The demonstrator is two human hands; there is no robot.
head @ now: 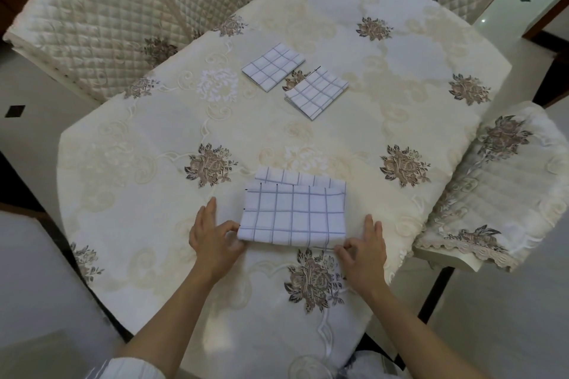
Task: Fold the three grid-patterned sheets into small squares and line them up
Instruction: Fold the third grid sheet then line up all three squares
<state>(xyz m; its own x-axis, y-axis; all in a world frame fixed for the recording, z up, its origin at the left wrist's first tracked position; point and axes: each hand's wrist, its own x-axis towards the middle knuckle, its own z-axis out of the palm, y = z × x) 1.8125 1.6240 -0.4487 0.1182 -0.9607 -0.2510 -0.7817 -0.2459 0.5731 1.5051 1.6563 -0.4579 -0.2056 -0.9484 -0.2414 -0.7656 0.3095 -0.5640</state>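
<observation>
Head view: the left hand (215, 234) and the right hand (365, 248) each pinch a near corner of the half-folded sheet (292, 215) with thumb and fingers, on the table (409, 108). Farther back lie the left square (273, 66) and the right square (316, 92), just beside each other.

three grid sheets (273, 71) (317, 92) (292, 215), two grips (212, 234) (366, 246), one table (400, 49).

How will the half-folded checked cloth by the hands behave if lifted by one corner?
Probably floppy: the cloth lies in soft, unevenly stacked layers. Likely light, since its thin folds sit flat on the tablecloth. Lifted, it would probably unfold.
</observation>
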